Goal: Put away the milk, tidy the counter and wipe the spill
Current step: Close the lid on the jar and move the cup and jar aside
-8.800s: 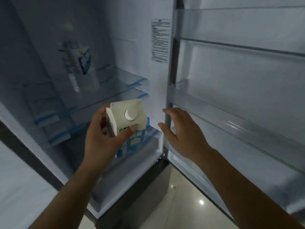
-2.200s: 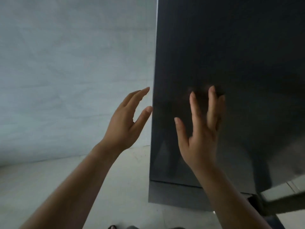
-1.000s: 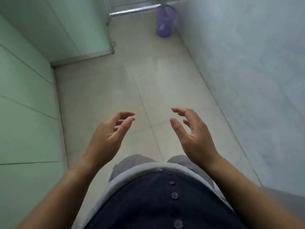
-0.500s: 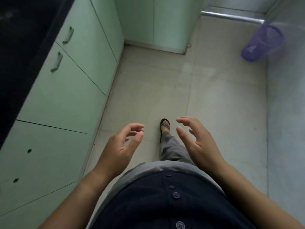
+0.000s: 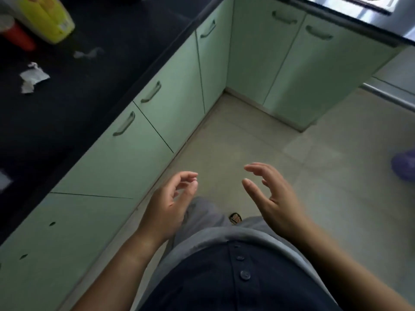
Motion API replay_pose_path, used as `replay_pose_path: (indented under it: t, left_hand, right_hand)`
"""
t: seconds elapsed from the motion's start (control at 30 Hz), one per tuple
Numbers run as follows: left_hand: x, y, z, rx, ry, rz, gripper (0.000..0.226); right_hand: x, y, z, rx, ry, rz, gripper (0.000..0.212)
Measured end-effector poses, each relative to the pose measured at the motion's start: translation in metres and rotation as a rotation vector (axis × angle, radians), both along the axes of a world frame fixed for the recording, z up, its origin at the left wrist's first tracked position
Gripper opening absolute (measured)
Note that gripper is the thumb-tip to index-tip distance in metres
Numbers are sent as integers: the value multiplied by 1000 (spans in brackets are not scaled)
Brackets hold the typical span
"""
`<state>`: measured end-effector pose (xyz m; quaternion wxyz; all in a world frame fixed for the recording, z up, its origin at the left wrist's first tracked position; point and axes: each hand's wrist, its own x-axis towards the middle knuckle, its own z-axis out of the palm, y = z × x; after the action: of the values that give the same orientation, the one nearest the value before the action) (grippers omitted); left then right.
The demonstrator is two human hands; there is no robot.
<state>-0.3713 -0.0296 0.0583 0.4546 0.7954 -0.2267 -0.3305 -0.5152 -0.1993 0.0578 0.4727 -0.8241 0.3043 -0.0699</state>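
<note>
Both hands hang empty over the floor, left hand and right hand with fingers loosely curled and spread. The paper scraps lie on the dark surface, up and left, nearer the left hand. No milk in view.
</note>
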Motion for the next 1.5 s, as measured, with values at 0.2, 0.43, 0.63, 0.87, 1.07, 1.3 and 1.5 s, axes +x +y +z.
replay_pose_path:
  t: [0.2, 0.43, 0.63, 0.87, 1.07, 1.3, 1.5]
  left_hand:
    - [91, -34, -10, 12, -36, 144, 31]
    - [245, -79, -5, 20, -122, 219, 30]
    - [353, -73, -5, 133, -214, 352, 24]
    - [458, -46, -4, 359, -249, 479, 29]
    - [510, -22, -23, 576, -163, 605, 35]
    - [570, -13, -41, 694, -387, 736, 38]
    - [610, 13, -64, 764, -450, 727, 42]
  right_hand:
    - [107, -62, -1, -54, 34, 160, 47]
    - [295, -110, 13, -130, -29, 338, 53]
    - [432, -110, 32, -142, -103, 573, 51]
    - [579, -86, 42, -163, -179, 904, 40]
    - [716, -64, 57, -228, -347, 1051, 39]
    - [835, -24, 80, -405, -621, 1086, 37]
    - [880, -4, 57, -728, -495, 1000, 46]
